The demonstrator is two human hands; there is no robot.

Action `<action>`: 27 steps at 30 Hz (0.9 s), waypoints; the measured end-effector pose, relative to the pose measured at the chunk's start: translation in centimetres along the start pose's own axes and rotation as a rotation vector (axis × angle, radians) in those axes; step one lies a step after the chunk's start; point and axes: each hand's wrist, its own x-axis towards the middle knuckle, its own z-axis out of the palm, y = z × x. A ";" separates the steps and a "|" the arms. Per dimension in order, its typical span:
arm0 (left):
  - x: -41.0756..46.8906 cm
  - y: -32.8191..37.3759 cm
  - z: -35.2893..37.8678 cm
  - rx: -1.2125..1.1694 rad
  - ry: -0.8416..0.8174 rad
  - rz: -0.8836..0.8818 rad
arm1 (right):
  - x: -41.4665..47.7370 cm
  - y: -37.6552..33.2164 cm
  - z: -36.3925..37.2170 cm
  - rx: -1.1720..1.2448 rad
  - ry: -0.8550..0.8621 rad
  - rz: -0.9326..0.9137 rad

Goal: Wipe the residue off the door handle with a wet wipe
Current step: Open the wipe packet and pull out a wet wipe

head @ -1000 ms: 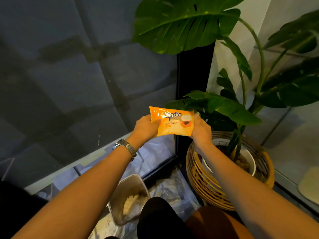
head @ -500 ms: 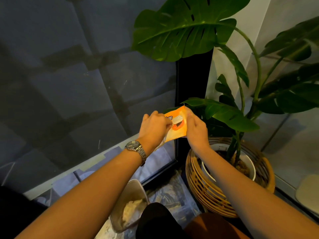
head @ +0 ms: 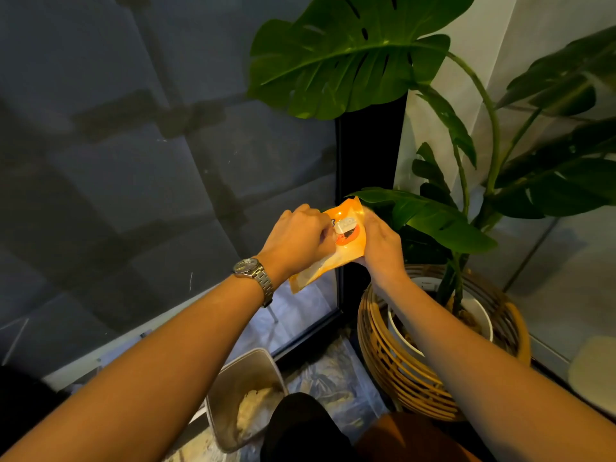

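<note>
Big dark glass door panel (head: 133, 161) fills everything left of the plant; faint reflections on it, no handle in view. Black door frame (head: 366, 155) runs vertical just left of the plant, at the panel's right edge.

Monstera plant (head: 350, 58) top right, w/ one huge split leaf over the frame and smaller leaves lower right. Its stems drop into a white inner pot (head: 480, 315) set inside a woven rattan basket (head: 393, 355), directly below the leaves.

Left of the basket, on the floor: grey plastic tub (head: 246, 368) w/ pale crumpled stuff inside, can't tell what. Plastic sheeting (head: 330, 371) covers the floor btwn tub and basket.

Both forearms reach up from the bottom edge and meet just left of the plant's lowest leaf. Orange wet wipe pack (head: 336, 255) is held there in the air, tilted, top corner up near the leaf, bottom corner hanging toward the left wrist.

Left hand (head: 296, 238) curled over the pack's left side, fingertips pinching at the white flap label (head: 345, 225) on its front. Right hand (head: 381, 248) closed around the pack's right edge, thumb on front, fingers behind. Metal wristwatch (head: 251, 271) on left wrist.
</note>
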 end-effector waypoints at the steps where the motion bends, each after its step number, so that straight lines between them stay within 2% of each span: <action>1: 0.0 0.0 0.1 -0.018 -0.005 -0.014 | 0.1 0.0 -0.1 -0.020 0.006 -0.015; 12: -0.6 0.4 0.1 -0.360 -0.030 -0.188 | 0.1 0.3 -0.7 -0.173 -0.051 -0.093; 16: -1.0 -0.3 0.4 -0.462 0.001 -0.172 | 0.1 -0.2 -0.8 -0.188 -0.040 -0.113; 21: -0.9 -1.0 0.0 -0.424 0.029 -0.057 | -0.1 -0.7 -0.8 -0.167 -0.033 -0.111; 27: -0.6 -0.4 -0.1 -0.369 0.067 -0.067 | 0.2 -0.4 -0.7 -0.173 -0.024 -0.149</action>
